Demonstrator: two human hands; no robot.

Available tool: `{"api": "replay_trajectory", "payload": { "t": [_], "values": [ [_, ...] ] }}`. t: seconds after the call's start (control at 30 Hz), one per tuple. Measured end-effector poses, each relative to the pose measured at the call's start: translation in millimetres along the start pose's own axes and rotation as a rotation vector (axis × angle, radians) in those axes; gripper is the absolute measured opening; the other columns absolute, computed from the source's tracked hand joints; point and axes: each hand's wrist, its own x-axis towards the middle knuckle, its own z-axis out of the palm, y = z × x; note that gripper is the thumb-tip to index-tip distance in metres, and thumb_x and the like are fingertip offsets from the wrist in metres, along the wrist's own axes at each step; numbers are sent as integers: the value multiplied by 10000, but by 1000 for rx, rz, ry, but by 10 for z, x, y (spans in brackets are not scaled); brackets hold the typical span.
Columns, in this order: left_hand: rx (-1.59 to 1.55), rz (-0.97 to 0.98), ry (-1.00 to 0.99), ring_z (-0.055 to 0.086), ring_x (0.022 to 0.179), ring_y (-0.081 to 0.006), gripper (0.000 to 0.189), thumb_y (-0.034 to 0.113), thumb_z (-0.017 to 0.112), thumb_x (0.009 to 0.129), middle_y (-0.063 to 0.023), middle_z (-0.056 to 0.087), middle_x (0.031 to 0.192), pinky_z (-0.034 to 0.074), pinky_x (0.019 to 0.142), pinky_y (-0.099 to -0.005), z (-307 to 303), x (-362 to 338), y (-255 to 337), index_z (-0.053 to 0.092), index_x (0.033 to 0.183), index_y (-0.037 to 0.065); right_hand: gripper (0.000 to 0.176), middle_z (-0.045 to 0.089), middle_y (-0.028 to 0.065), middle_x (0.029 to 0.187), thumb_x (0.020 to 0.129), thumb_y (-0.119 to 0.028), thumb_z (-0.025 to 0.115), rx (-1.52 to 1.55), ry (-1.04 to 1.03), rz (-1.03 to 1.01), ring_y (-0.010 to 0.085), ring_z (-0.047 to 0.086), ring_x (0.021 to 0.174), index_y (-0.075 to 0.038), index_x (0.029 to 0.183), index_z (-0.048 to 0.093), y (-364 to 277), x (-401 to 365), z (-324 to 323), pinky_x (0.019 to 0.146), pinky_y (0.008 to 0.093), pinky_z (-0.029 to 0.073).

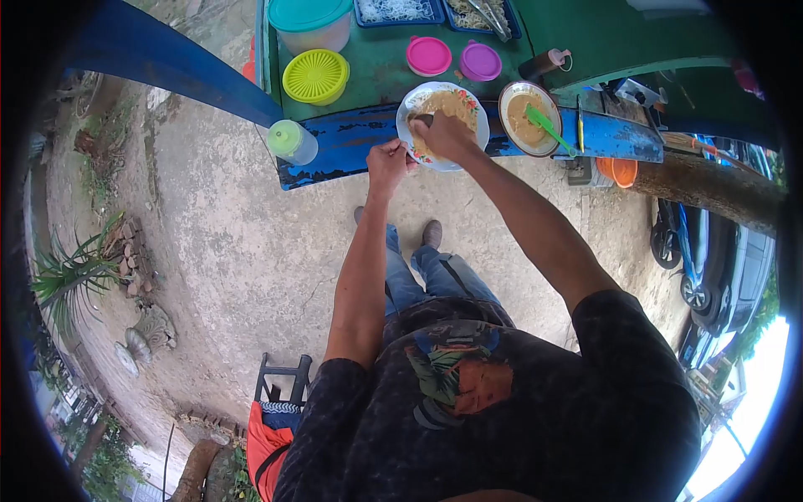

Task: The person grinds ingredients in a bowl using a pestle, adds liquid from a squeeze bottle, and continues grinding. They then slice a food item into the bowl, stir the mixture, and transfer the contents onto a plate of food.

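A white plate with a floral rim [481,125] holds a light brown paste and sits at the edge of the cart. My left hand [390,166] pinches the plate's near left rim. Over the paste, my right hand [445,135] is closed around a small dark object [425,120], mostly hidden by the fingers. Just right of the plate stands a brown-rimmed bowl [503,125] of similar brown sauce, with a green spoon [544,123] resting in it.
Pink [428,56] and purple lidded tubs [481,61] stand beyond the plate. At left are a yellow-lidded container [315,76], a teal-lidded tub [309,15] and a green-capped jar [292,142]. A dark bottle [542,64] lies right; blue trays [400,12] hold food behind.
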Motion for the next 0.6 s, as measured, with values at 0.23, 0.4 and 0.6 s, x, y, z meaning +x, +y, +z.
{"api": "replay_trajectory", "payload": {
  "t": [0.23, 0.4, 0.6],
  "values": [
    [-55, 28, -20, 724, 785, -149, 233, 105, 629, 1032, -109, 749, 938, 664, 750, -310, -7, 20, -79, 739, 1141, -70, 609, 752, 220, 1018, 1023, -582, 547, -130, 99, -128, 388, 758, 974, 7, 1163, 608, 137, -198, 9, 813, 499, 611],
    [15, 12, -13, 731, 806, -154, 234, 98, 628, 1033, -115, 752, 955, 667, 749, -310, 24, -42, -81, 734, 1158, -68, 625, 751, 224, 1031, 1024, -595, 532, -77, 91, -24, 397, 755, 985, 3, 1191, 597, 242, -69, -101, 822, 518, 607],
    [15, 23, -21, 732, 795, -154, 243, 88, 619, 1039, -126, 747, 939, 673, 757, -319, 1, 40, -78, 714, 1149, -107, 581, 754, 225, 1020, 1030, -573, 533, -67, 53, -1, 397, 754, 976, -20, 1196, 591, 358, -161, -53, 818, 513, 605]
  ]
}}
